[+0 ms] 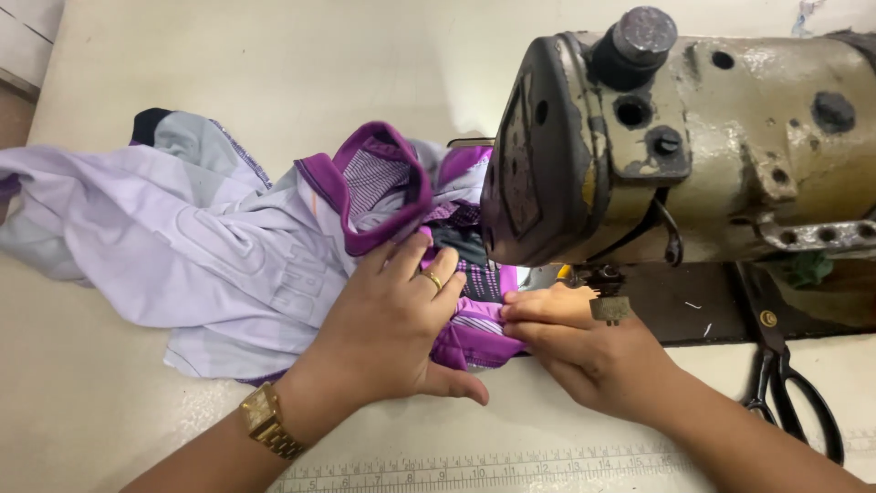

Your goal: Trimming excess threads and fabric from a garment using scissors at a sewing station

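The left hand (397, 319) lies flat and spread on the garment (228, 256), fingers together, pressing the purple hem down just in front of the sewing machine (675, 146). It grips nothing; it only pins cloth to the table (274, 55). A ring sits on one finger and a gold watch (266, 422) on the wrist. The right hand (575, 342) is narrow, fingertips pinching the folded purple edge and touching the left hand's fingertips, just beside the presser foot (610, 309) under the machine head.

The garment is a lilac and purple shirt, bunched and spread to the left across the table, its collar (379, 183) standing up near the machine. Only the small purple fold between the two hands lies near the foot. Black scissors (789, 388) lie on the table at the right, beside the machine bed. A printed ruler (484, 472) runs along the table's near edge.

The main risk, as I judge it, is the right hand's fingertips: they sit very close to the foot, and the needle itself is hidden behind the head, so a slip forward could bring them under it. The loose bulk heaped at the left could drag on the hem and pull the seam crooked. The raised collar lies near enough to get caught under the fold. Whether the hem already lies beneath the foot I cannot tell.
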